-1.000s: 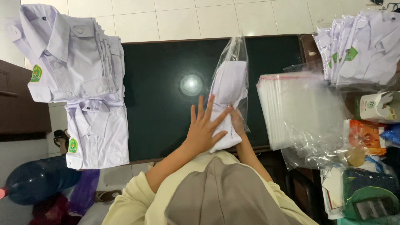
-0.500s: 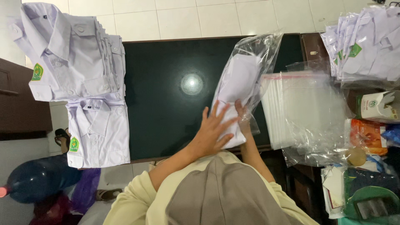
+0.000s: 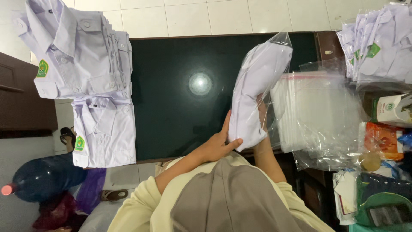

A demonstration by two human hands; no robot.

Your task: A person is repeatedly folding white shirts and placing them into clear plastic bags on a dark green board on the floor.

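Folded shirt: a white folded shirt sits inside a clear plastic bag. I see it held up over the dark worktop, at about 1 o'clock from my hands, tilted with its top leaning to 1 o'clock.
Left hand: my left hand presses the low end of the shirt, thumb on the front, fingers flat along its left edge. This grip is holding the shirt.
Right hand: my right hand is behind the bag, mostly hidden. I think it holds the bag, but I cannot tell for sure.
How it feels, I guess: light and soft. The shirt would bend and sag if held by one end. The bag looks smooth and slippery.
Where to hold: I would hold the low folded end with one hand and the bag's side with the other.
At 9 o'clock: a pile of folded shirts with green badges.
At 3 o'clock: a stack of empty clear bags.
At 2 o'clock: bagged shirts.
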